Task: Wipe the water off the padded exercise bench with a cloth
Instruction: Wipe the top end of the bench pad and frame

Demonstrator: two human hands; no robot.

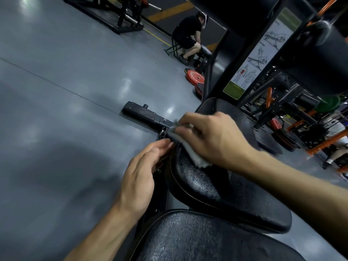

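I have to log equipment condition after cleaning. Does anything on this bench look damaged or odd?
Nothing clearly broken. The bench pad has cracked-looking, shiny upholstery, though wetness and wear can't be told apart. The right hand presses the cloth near its edge; the left hand rests against the side.

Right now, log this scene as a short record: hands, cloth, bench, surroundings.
right hand: grips the cloth, pressing it on the pad
left hand: fingers straight, resting against the pad's left edge
cloth: pale, bunched, on the pad near its left edge
pad: black, textured, glossy
near pad: black, bottom of view
floor: grey, shiny
red plate: lying on the floor beyond the bench
person: seated, far back
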